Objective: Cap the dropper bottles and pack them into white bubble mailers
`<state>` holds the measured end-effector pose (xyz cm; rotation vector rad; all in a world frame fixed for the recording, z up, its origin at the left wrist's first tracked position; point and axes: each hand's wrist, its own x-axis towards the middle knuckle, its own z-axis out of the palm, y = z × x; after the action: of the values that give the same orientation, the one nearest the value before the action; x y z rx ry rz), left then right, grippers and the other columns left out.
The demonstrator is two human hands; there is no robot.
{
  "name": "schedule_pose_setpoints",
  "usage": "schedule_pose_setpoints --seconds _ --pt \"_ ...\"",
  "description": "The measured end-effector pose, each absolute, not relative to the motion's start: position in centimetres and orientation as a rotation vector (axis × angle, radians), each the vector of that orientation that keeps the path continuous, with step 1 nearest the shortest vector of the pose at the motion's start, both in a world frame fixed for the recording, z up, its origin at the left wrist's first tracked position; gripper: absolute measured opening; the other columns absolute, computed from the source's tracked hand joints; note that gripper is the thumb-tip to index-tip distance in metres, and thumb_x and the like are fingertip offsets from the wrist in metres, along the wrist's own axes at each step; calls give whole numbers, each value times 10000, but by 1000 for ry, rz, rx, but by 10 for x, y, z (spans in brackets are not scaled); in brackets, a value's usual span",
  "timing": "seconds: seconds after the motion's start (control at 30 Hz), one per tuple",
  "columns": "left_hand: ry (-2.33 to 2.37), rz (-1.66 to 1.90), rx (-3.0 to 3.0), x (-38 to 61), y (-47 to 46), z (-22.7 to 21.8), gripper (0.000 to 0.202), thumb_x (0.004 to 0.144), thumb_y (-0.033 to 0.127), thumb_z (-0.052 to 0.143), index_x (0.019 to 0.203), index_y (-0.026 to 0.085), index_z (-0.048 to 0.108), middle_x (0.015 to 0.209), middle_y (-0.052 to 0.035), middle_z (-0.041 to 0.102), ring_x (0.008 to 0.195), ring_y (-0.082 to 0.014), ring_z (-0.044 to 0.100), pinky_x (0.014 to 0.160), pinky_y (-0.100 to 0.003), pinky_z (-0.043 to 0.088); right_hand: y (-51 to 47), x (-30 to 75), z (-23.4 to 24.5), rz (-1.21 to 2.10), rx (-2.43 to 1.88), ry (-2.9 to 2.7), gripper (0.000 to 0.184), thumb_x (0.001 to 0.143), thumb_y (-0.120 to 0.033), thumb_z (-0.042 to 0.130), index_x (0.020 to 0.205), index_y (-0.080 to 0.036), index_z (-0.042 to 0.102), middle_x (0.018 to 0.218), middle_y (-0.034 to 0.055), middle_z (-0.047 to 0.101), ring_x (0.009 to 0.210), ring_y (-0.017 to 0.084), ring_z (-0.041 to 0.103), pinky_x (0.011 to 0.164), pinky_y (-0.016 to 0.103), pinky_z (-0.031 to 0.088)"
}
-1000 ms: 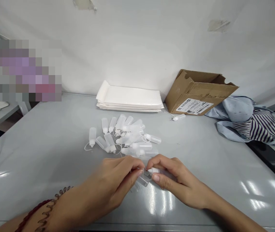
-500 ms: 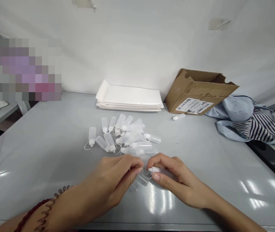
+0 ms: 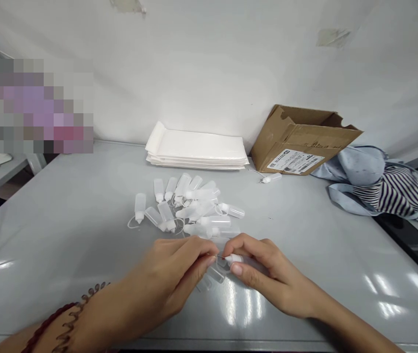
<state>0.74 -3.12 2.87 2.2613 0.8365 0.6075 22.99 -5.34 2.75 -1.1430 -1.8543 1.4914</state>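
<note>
One bottle (image 3: 235, 259), long axis crosswise, gripped in right hand (image 3: 278, 280); nozzle (image 3: 228, 259) points toward left hand (image 3: 170, 274), pinched closed—on what, I can't tell.

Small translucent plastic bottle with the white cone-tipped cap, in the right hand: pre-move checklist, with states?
1. Right hand grips the small translucent plastic bottle near its white cap: ok.
2. Left hand has a firm hold: cannot tell; thumb and fingers are pinched, but what they hold is mostly hidden.
3. Thin dark line between left fingertips and cap tip seated: cannot tell, too small.
4. Table under the hands free of loose items: not ok; clear plastic bottles lie by the left fingertips.
5. Open brown cardboard box out of the hands' way: ok, back by the wall.
</note>
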Motion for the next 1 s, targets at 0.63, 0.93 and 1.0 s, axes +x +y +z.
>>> schedule_pose_setpoints --seconds 0.63,0.93,1.0 --pt "645 733 2690 9 -31 28 303 849 -35 328 946 169 530 788 -16 672 648 -136 621 577 -243 492 -54 232 33 1385 -1275 -2120 232 971 -396 407 998 -240 577 743 -32 556 649 117 484 758 300 401" --pt "585 831 2751 13 -31 32 326 816 -52 306 903 163 535 743 -33 676 627 -152 631 565 -268 504 -55 228 33 1374 -1316 -2081 241 952 -387 432 973 -220 604 686 -15 552 656 136 493 627 256 418" --pt "608 866 2734 13 -31 31 307 856 -39 320 920 164 542 754 -29 680 635 -149 632 575 -266 503 -55 228 33 1372 -1316 -2057 234 947 -385 441 970 -220 605 665 -23 528 645 131 480 624 252 410"
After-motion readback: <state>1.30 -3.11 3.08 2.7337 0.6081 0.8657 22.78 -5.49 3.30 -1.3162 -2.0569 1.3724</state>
